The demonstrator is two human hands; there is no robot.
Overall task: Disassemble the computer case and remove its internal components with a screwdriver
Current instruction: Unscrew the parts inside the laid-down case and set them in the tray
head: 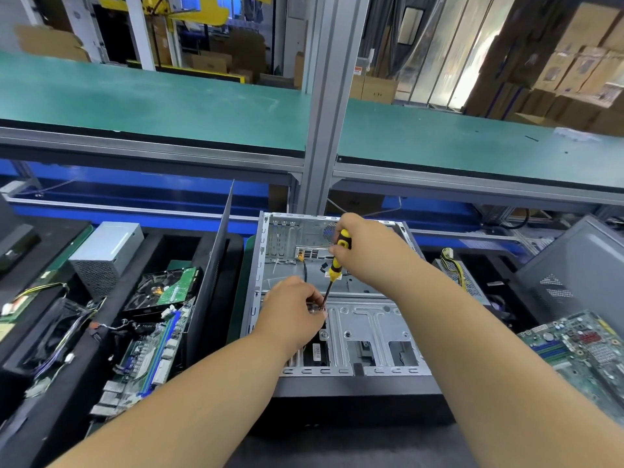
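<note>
The computer case (371, 329) lies open on its side beneath both hands. The right hand (363, 246) grips the yellow-and-black screwdriver (336, 265), shaft angled down toward the left hand (292, 312). That hand's fingers curl, pinching something small at the screwdriver's tip; what it is, I cannot tell.

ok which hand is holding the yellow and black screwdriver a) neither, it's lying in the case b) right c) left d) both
b: the right hand grips the handle of the screwdriver, while the left hand holds something small at its tip inside the computer case.
</note>
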